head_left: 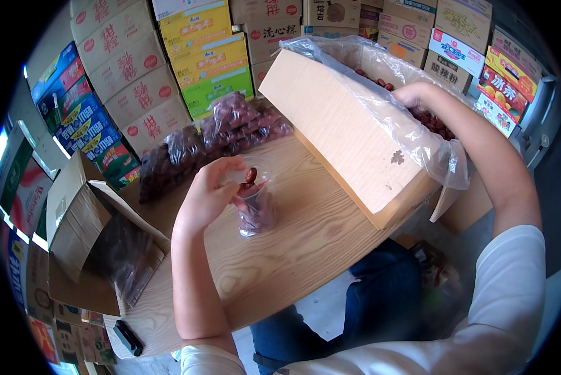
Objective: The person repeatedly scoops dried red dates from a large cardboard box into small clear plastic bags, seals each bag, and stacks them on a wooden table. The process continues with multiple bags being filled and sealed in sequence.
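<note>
My left hand (pixel 208 190) is at the mouth of a clear plastic bag (pixel 257 215), thumb and fingers curled on its edge. The bag stands upright on the table and is partly filled with dark red dried dates. A glossy date (pixel 251 175) shows at the opening, just past my thumb. My right hand (pixel 412 95) reaches into a large, tilted cardboard box (pixel 343 125) lined with clear plastic film. Loose red dates (pixel 433 122) lie in that box around the hand, whose fingers are hidden among them.
Several filled bags of dates (pixel 230 125) are piled at the back of the wooden table (pixel 299 250). An opened carton (pixel 84 244) with plastic bags stands at the left, near a black object (pixel 128 338) on the table edge. Stacked cartons (pixel 208 56) line the wall behind.
</note>
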Demonstrator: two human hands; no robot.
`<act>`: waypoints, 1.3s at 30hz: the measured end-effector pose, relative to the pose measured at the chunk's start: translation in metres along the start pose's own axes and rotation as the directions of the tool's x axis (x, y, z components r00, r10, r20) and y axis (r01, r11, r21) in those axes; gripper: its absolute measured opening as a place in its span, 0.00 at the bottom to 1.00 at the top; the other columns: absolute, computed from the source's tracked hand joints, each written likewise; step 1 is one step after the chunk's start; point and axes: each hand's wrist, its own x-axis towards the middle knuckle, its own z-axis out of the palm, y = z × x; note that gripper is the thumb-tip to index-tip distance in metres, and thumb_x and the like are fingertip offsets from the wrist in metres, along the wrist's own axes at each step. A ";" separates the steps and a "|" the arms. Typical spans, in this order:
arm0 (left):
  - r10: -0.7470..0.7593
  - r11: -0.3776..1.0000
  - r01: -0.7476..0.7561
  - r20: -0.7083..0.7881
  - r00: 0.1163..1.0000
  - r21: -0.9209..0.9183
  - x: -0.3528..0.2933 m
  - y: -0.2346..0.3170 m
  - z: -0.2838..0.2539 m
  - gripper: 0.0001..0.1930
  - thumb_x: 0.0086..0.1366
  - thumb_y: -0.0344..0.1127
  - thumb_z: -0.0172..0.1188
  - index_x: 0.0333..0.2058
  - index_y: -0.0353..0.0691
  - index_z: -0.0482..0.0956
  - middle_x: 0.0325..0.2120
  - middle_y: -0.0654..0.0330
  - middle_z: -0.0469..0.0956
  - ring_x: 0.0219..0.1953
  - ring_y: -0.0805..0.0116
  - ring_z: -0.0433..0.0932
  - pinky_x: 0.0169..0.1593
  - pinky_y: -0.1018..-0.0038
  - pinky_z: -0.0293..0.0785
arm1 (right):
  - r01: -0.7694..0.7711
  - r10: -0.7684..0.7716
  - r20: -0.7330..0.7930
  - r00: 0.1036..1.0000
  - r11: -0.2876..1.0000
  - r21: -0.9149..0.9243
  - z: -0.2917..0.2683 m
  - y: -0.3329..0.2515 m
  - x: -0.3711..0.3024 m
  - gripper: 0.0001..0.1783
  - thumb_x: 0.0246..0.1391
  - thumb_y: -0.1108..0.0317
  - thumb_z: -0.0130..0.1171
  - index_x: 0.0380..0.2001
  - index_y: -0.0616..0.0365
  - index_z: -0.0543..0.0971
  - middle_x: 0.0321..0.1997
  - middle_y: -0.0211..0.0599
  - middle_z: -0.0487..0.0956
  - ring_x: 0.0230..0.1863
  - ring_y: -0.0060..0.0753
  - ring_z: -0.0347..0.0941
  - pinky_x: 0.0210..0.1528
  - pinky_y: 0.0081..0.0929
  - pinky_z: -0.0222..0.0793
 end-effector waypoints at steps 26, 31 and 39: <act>0.003 1.000 -0.003 0.002 1.000 -0.006 0.001 -0.003 0.001 0.28 0.53 0.17 0.42 0.55 0.27 0.66 0.51 0.52 0.73 0.32 0.69 0.78 0.33 0.75 0.79 | 0.163 -0.167 -0.010 0.986 0.974 -0.155 0.020 -0.011 -0.007 0.33 0.57 0.58 0.55 0.64 0.58 0.62 0.61 0.41 0.69 0.57 0.31 0.66 0.59 0.33 0.61; 0.003 1.000 -0.003 0.004 1.000 -0.016 0.001 -0.003 0.000 0.28 0.53 0.17 0.42 0.55 0.27 0.66 0.51 0.52 0.73 0.31 0.69 0.78 0.32 0.75 0.78 | 0.265 -0.291 -0.048 0.956 0.920 -0.289 0.020 -0.014 -0.010 0.33 0.58 0.59 0.55 0.63 0.62 0.61 0.60 0.44 0.70 0.58 0.33 0.66 0.59 0.31 0.62; 0.006 1.000 -0.006 0.017 1.000 0.011 0.002 0.000 0.002 0.27 0.54 0.17 0.47 0.56 0.27 0.64 0.53 0.52 0.71 0.26 0.70 0.79 0.32 0.77 0.77 | 0.388 -0.450 -0.212 0.867 0.879 -0.277 -0.007 0.010 0.027 0.24 0.58 0.59 0.55 0.55 0.55 0.72 0.56 0.42 0.74 0.57 0.35 0.68 0.56 0.33 0.63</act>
